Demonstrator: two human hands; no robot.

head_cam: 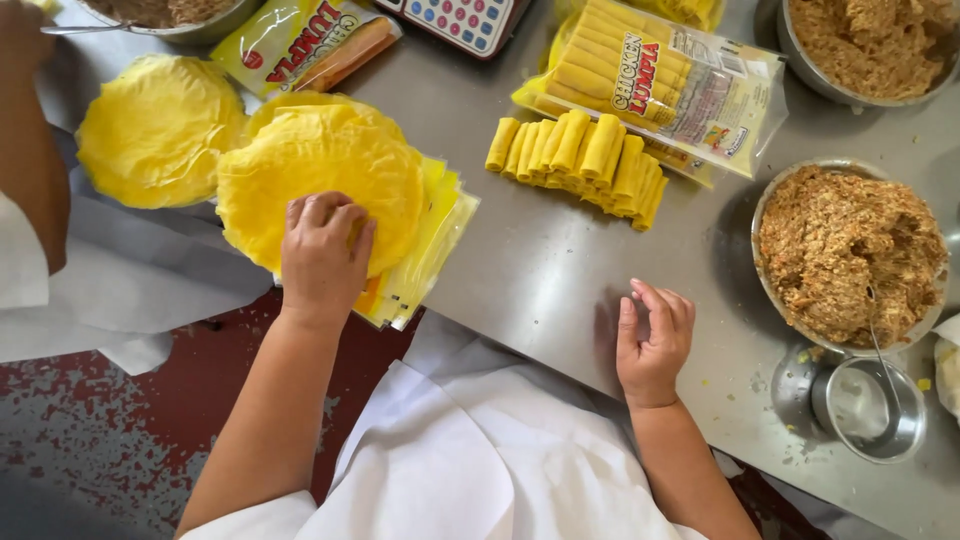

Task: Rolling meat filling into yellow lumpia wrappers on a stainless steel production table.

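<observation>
Left hand fingers pinch the top wrapper; right hand rests empty, fingers curled, on the tabletop. Rolls upper center are done; filling remains.

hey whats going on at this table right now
A person in white stands at a steel table. Their left hand presses on a stack of round yellow wrappers, fingers curled at its near edge. Their right hand rests empty on the bare metal. A row of finished yellow rolls lies beyond, next to a bagged pack of rolls. A bowl of minced filling sits to the right.
</observation>
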